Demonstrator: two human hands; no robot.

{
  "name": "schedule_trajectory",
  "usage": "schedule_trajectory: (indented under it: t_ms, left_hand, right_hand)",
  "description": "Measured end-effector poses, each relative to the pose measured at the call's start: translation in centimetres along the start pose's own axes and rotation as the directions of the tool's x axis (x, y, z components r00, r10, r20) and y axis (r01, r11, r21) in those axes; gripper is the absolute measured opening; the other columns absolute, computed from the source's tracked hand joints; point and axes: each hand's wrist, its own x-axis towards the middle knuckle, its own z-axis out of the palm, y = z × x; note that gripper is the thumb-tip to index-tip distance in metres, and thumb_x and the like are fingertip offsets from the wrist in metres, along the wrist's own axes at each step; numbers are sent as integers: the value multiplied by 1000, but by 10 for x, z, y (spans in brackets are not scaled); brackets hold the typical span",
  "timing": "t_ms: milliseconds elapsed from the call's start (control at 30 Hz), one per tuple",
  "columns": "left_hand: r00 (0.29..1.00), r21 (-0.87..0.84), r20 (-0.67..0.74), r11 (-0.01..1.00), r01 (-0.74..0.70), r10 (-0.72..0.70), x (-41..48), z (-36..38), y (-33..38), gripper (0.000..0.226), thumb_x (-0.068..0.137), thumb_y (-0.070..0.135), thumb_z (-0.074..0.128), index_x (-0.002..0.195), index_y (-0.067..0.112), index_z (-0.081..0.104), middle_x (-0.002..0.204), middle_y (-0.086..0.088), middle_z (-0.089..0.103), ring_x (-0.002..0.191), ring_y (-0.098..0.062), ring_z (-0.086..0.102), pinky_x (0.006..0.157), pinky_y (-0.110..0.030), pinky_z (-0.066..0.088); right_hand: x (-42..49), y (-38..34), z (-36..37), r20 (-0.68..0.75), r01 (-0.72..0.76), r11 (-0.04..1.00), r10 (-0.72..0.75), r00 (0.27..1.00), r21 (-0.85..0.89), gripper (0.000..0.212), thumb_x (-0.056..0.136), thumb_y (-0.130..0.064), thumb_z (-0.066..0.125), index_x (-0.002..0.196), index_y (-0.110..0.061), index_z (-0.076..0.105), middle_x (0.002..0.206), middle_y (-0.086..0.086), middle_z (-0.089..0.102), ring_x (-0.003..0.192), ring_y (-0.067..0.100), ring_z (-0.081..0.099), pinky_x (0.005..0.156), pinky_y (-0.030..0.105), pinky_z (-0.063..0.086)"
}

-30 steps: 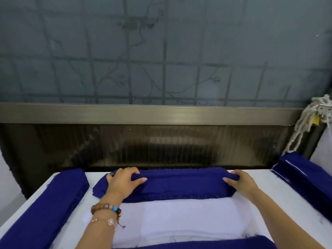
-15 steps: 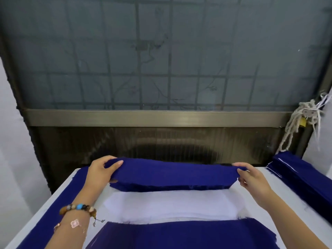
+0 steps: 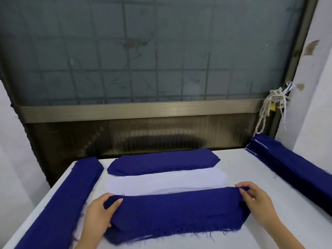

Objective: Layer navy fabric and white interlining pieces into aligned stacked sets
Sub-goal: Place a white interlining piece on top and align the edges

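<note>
Head view: I see left hand (image 3: pixel 99 212) and right hand (image 3: pixel 258 203) each gripping one end of the navy piece (image 3: pixel 176 207) at 6 o'clock. White interlining (image 3: pixel 165 182) lies just beyond. The far navy stack (image 3: pixel 163 162) at 12 possibly overlaps it.

Left hand (image 3: pixel 99 212) grips one end of the navy fabric piece (image 3: pixel 176 209), thumb on top. Right hand (image 3: pixel 258 203) pinches the opposite end, fingers curled. Forearms extend forward, well apart.
</note>
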Motion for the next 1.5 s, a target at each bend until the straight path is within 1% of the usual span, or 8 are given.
schedule_trajectory:
  t_ms: [133, 267, 500, 733, 933, 1100, 1400, 1500]
  left_hand:
    - [989, 1, -131, 998, -66, 66, -13, 9, -3, 18, 91, 21, 64, 104, 31, 56, 96, 8, 59, 77, -20, 61, 58, -38, 57]
    - [986, 8, -161, 999, -53, 54, -14, 9, -6, 25, 93, 28, 60, 115, 33, 50, 98, 3, 56, 91, -18, 55, 75, -36, 46]
    - [981, 111, -144, 987, -115, 131, -16, 7, -19, 12, 95, 33, 55, 90, 24, 59, 79, 10, 62, 73, -13, 58, 63, -32, 42]
    - [986, 55, -151, 996, -63, 71, -13, 7, -19, 9, 96, 28, 55, 90, 24, 60, 79, 7, 60, 74, -16, 54, 66, -33, 39]
    - [985, -2, -169, 999, -43, 42, -11, 7, -19, 6, 96, 26, 55, 93, 25, 60, 86, 4, 58, 82, -18, 52, 76, -34, 39]
    - [984, 8, -172, 999, -50, 51, -13, 6, -18, 4, 93, 30, 60, 91, 27, 61, 79, 19, 58, 74, -6, 53, 63, -31, 40]
    - [975, -26, -220, 999, -44, 37, -13, 5, -16, 16, 94, 17, 58, 95, 33, 62, 82, 19, 60, 68, -7, 54, 52, -16, 43]
    - [977, -8, -211, 999, -36, 34, -16, 5, -13, 25, 92, 12, 59, 97, 36, 61, 73, 19, 54, 63, -13, 55, 48, -14, 42]
  right_hand:
    - [-9, 5, 3, 2, -50, 996, 50, 999, 76, 17, 94, -13, 58, 97, -27, 66, 87, -6, 69, 87, 17, 64, 71, 27, 48]
    - [-8, 3, 10, -102, -107, 991, 115, 988, 84, 7, 91, -27, 62, 93, -32, 68, 77, 0, 69, 79, 18, 63, 66, 26, 45]
    - [-5, 2, 25, -260, -119, 993, 115, 959, -2, 4, 88, -25, 66, 90, -28, 67, 76, -8, 62, 74, 9, 57, 58, 19, 39]
    - [-14, 8, 29, -229, 27, 998, -14, 973, 54, 31, 94, -4, 48, 93, -30, 64, 95, -20, 65, 88, -5, 56, 71, 18, 42]
    - [-11, 10, 31, -164, 46, 999, -44, 986, 11, 28, 97, -12, 50, 103, -32, 69, 100, -17, 65, 88, 2, 58, 73, 17, 42]
    - [-12, 11, 32, -161, 59, 990, -79, 984, -128, 33, 94, -7, 55, 118, -26, 67, 87, -7, 62, 78, 9, 56, 66, 9, 41]
    - [-16, 12, 30, -186, 69, 994, -85, 979, -89, 53, 95, 5, 39, 130, -30, 57, 108, -6, 59, 91, 11, 55, 69, 5, 41]
    - [-16, 14, 31, -175, 78, 990, -98, 980, -120, 57, 90, 10, 37, 128, -26, 60, 121, -9, 58, 105, 13, 54, 78, 4, 39]
